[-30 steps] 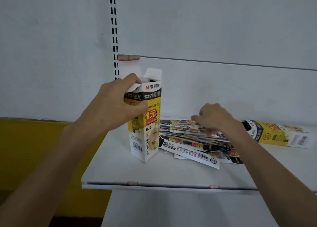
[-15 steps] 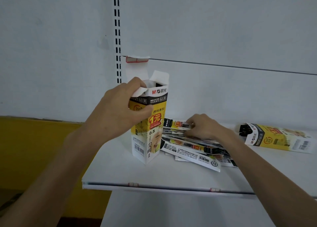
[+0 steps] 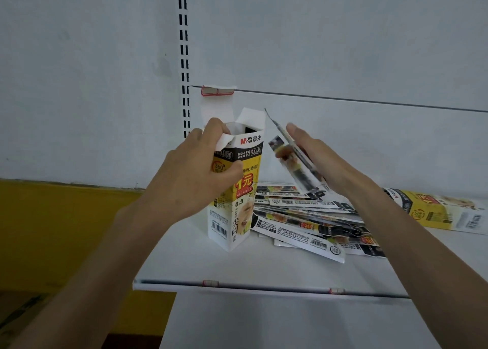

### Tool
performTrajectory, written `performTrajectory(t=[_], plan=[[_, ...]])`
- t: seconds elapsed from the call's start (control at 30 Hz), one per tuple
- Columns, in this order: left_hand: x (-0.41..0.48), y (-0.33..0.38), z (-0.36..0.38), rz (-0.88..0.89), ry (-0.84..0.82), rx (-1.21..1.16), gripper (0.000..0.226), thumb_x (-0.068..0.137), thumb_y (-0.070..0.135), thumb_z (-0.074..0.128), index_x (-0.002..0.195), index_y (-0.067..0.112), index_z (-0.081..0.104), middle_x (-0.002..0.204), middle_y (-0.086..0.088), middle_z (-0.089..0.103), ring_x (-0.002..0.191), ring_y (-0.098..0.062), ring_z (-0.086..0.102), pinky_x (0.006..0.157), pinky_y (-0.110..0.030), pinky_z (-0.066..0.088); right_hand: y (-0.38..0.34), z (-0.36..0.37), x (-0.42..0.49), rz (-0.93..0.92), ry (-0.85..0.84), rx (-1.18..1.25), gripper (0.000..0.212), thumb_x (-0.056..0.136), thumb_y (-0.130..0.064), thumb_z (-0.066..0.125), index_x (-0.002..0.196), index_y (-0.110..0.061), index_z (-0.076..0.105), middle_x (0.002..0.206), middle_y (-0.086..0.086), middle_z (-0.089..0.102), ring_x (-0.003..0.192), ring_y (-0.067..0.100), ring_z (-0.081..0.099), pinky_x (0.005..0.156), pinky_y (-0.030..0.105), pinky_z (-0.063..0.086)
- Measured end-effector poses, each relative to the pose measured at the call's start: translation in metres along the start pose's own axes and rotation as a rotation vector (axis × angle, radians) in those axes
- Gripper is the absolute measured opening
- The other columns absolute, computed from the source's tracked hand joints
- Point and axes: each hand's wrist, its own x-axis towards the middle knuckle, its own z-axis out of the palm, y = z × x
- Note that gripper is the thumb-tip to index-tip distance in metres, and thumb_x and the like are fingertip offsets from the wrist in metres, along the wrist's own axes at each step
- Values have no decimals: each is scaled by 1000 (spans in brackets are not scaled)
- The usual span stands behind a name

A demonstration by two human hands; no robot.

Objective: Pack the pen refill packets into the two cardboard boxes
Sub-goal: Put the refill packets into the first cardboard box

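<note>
Head view: my left hand (image 3: 195,174) grips the upright yellow-white cardboard box (image 3: 244,198), right hand (image 3: 330,164) pinches a slim printed refill packet (image 3: 291,162), which I'd next tip inside.

Left hand (image 3: 195,175) round box (image 3: 247,190); right hand (image 3: 317,158) aloft with packet (image 3: 289,160)

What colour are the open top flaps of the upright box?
Plain white flaps on the upright box, head view.
</note>
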Motion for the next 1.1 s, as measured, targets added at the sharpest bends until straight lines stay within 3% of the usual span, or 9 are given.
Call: performTrajectory(t=[0.1,0.23,0.3,0.4,0.53,0.67,0.83,0.97,1.1], plan=[[0,-2,0,0,-2,6,29,83,39,51,101,35,28,106,1,54,87,-15,54,64,-28,50,-7,7,-3,-154,66,-145,22,83,-37,65,97,-21,60,95,-4,61,85,17,55,72,29,42],[0,-3,-1,1,-26,15,29,82,43,50,100,36,28,107,1,54,87,-14,54,66,-30,51,-24,2,-9,-296,-14,-310,57,81,-7,61,129,-31,38,88,-13,51,77,6,52,62,23,39],[1,-3,-2,1,-44,13,29,79,45,48,98,37,27,105,1,54,86,-14,54,66,-31,51,-34,-4,-8,-255,-32,-307,55,83,-7,56,130,-29,38,86,-14,48,76,6,51,61,24,39],[1,-2,-3,8,-65,-10,29,76,47,45,98,41,27,104,1,54,85,-13,54,65,-31,47,-47,-7,-4,-254,73,-220,9,86,-18,57,94,-15,60,73,-7,51,62,12,46,60,27,37],[0,-4,-3,16,-74,-31,27,78,47,46,97,47,26,106,2,56,88,-15,55,67,-33,48,-55,-7,-8,-307,162,73,30,89,-24,50,62,-16,60,61,-2,51,54,10,44,57,25,34],[0,-5,-3,15,-76,-42,26,79,48,47,95,49,26,107,2,56,89,-15,56,65,-32,50,-70,-17,-19,-405,328,187,45,96,-44,37,65,-20,60,71,6,51,55,10,49,48,19,38],[2,-4,-2,23,-73,-41,22,80,51,46,90,54,27,107,2,57,89,-14,56,66,-34,52,-86,-8,-28,-814,576,511,27,94,-31,48,73,-18,57,60,-9,59,50,13,58,41,25,45],[0,-3,-2,16,-66,-68,23,79,55,46,93,55,28,107,2,58,90,-16,58,68,-36,52,-74,11,-23,-1038,339,336,9,80,-14,68,75,-12,60,74,-17,65,69,5,64,57,23,53],[0,-2,-3,4,-67,-55,28,78,49,47,100,49,29,107,2,57,91,-17,58,68,-36,53,-67,16,-24,-906,277,121,8,82,-14,68,77,-8,65,75,-5,67,68,1,64,62,15,50]])
